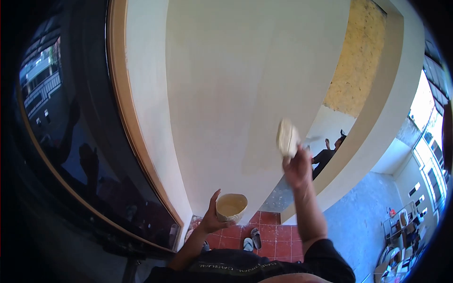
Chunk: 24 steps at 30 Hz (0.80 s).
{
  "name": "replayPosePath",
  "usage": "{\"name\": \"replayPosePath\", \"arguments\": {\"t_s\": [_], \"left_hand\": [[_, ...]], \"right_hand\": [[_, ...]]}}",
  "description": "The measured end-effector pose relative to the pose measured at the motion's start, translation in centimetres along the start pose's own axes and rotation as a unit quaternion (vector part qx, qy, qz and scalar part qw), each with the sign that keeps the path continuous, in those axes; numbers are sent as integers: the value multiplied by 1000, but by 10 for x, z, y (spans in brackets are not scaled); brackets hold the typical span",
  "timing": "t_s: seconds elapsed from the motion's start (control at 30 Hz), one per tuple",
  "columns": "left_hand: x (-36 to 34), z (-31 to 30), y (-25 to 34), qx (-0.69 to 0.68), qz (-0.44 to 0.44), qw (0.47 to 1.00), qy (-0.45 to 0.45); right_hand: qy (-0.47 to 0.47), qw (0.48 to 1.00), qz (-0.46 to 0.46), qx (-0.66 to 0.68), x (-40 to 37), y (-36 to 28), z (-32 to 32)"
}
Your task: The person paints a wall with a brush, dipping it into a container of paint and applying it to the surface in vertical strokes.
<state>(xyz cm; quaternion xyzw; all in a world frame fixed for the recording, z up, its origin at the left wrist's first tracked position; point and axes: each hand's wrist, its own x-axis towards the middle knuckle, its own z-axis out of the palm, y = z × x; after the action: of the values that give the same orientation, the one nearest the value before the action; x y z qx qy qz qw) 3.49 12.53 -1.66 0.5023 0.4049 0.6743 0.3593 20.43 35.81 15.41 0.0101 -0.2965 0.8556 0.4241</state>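
My left hand (214,216) is closed round the side of a small tub (232,218) of cream paint, with its open top facing up. In my right hand (298,167) is a wide paintbrush (288,137), gripped at its handle, its head thickly coated in cream. The brush is raised in front of the pale wall (222,104), near that wall's right edge, and overlaps it in this view. A slightly darker, damp-looking patch shows on the wall's middle.
A dark glass pane in a wooden frame (130,108) stands at left. To the right are a pillar (373,127), a yellow wall section (356,61) and another person (325,158) beyond. Slippers (252,240) lie on red tiles (270,232). Cluttered shelving (401,228) stands far right.
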Motion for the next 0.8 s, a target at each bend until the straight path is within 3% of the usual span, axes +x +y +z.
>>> {"name": "replayPosePath", "arguments": {"t_s": [0.13,0.2,0.27,0.3,0.33,0.37,0.4,0.47,0.5,0.67,0.77,0.8], "left_hand": [[3,-16,0,-37,10,999,10],[4,-24,2,-24,16,1000,8],[4,-30,1,-14,23,1000,8],[4,-34,0,-16,24,1000,12],[5,-38,-2,-19,25,999,16],[5,-40,-3,-22,27,999,16],[5,-42,-5,-30,23,999,18],[8,-46,-6,-39,22,999,19],[9,-48,-7,-37,22,999,17],[14,-53,-9,-35,29,999,10],[16,-55,-10,-47,14,999,3],[16,-55,-9,-48,2,999,4]], "right_hand": [[-33,979,-145,-136,92,-50,87],[-63,916,-259,-299,120,-66,144],[-96,801,-393,-441,153,-79,178],[-99,799,-395,-443,161,-85,195],[-118,616,-514,-585,166,-90,212],[-128,393,-597,-688,173,-92,222],[-130,390,-596,-690,182,-93,228],[-201,182,-667,-694,197,-94,236],[-207,129,-663,-708,201,-90,237],[-218,75,-625,-746,210,-68,218],[-230,84,-591,-769,191,-49,192],[-235,115,-554,-790,179,-42,184]]}}
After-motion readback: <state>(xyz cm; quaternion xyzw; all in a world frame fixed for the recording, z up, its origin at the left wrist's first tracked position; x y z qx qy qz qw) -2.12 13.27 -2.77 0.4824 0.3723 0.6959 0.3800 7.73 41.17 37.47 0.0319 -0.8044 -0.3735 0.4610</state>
